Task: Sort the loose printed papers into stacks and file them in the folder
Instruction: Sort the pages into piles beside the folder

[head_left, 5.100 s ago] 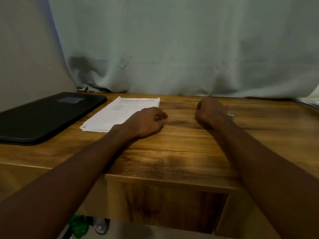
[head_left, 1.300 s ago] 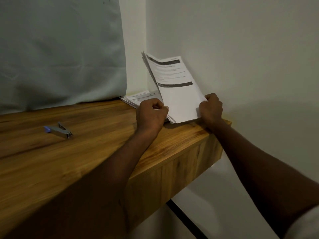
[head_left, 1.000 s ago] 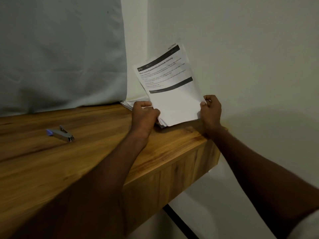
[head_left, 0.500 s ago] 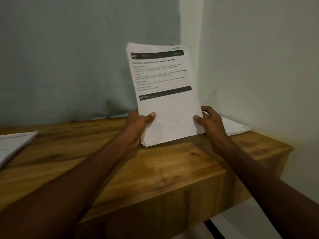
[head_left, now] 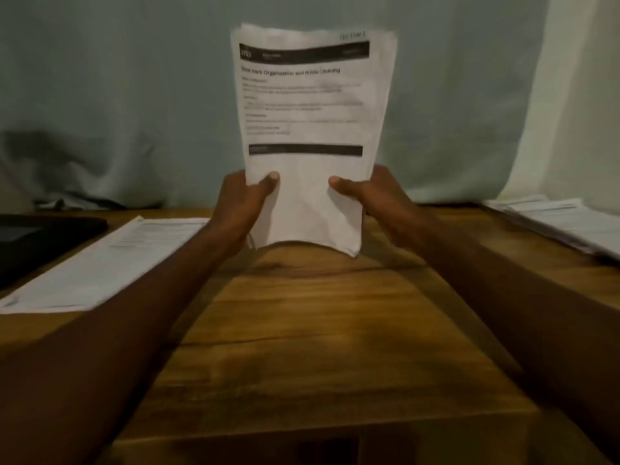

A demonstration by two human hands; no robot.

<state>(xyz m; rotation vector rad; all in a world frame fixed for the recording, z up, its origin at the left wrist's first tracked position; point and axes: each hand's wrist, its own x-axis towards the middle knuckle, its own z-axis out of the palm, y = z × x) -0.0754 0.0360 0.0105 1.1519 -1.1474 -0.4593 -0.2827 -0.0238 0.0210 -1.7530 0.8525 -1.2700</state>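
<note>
Printed papers (head_left: pixel 312 135) upright above desk (head_left: pixel 302 330), left hand (head_left: pixel 240 206) and right hand (head_left: pixel 375 193) grip pinching lower edges

A sheaf of printed papers (head_left: pixel 310 135) stands upright above the desk's middle, lower edge bowed. A flat stack (head_left: pixel 100 260) lies towards the left edge, beside the black folder (head_left: pixel 37 239); more sheets (head_left: pixel 567 223) lie at the right edge.

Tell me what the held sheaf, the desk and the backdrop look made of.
Sheaf: thin white printed paper; it bows between left hand and right hand.
Desk: wood or wood-look laminate, with brown grain and soft sheen.
Backdrop: pale cloth, probably; it folds and creases.
</note>
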